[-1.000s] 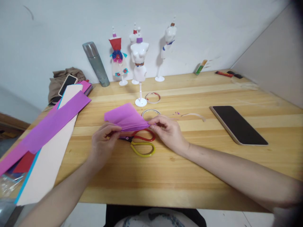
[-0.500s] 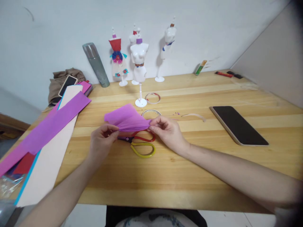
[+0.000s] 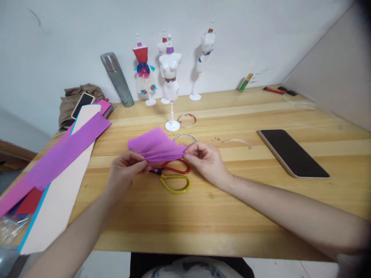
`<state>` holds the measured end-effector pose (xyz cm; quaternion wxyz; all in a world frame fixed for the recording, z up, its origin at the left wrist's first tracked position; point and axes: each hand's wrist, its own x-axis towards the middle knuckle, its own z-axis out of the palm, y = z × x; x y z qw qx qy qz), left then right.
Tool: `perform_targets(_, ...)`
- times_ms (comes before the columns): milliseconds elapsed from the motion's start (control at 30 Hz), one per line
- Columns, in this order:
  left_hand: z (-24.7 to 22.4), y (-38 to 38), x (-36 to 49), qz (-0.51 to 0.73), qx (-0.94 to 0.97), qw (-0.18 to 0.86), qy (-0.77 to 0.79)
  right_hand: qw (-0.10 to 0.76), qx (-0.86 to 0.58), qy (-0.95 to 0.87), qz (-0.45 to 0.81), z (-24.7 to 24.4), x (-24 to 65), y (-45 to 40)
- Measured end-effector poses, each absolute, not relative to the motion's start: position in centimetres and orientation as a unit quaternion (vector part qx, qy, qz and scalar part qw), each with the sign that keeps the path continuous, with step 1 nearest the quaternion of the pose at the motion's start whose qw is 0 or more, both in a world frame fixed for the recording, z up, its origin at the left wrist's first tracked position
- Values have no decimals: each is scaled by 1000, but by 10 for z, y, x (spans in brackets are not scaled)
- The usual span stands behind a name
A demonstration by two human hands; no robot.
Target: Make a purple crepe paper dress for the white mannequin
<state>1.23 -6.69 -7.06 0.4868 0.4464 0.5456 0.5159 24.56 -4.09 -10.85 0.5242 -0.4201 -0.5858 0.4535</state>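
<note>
A piece of purple crepe paper (image 3: 156,144) is stretched between my two hands, its near edge gathered into fine pleats. My left hand (image 3: 126,172) pinches the left end of the pleats between thumb and fingers. At the right end, my right hand (image 3: 205,160) grips the narrow bunched tip. Beneath the paper, on the table, lie scissors (image 3: 175,185) with one red and one yellow handle; their blades are mostly hidden by the paper and my left hand. A roll of tape (image 3: 185,136) lies just behind the paper, partly covered.
Several small mannequins (image 3: 171,73) stand at the back, beside a grey-green flask (image 3: 118,83). Another tape roll (image 3: 187,119) lies near the front stand. Paper strips (image 3: 63,154) cover the left side. A large phone (image 3: 292,154) lies right; a glue tube (image 3: 245,83) leans on the wall.
My left thumb has slid slightly right along the pleats, and the left fingers now reach under the paper over the scissor blades. My right hand has barely moved.
</note>
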Motion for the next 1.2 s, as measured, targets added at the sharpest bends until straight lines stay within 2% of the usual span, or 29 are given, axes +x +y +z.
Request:
perform_targets(200,-70,-67,15,550,447,472,524,535,-397,-595,449,-105,246,-43)
perform_targets(500,-78,-68,9,529,490,448,529,552,-396,-593,432,-105,246,-43)
perform_targets(1200,-75,-69,15,546,529,380,526,538,-391,-617,421,-114,248,-44)
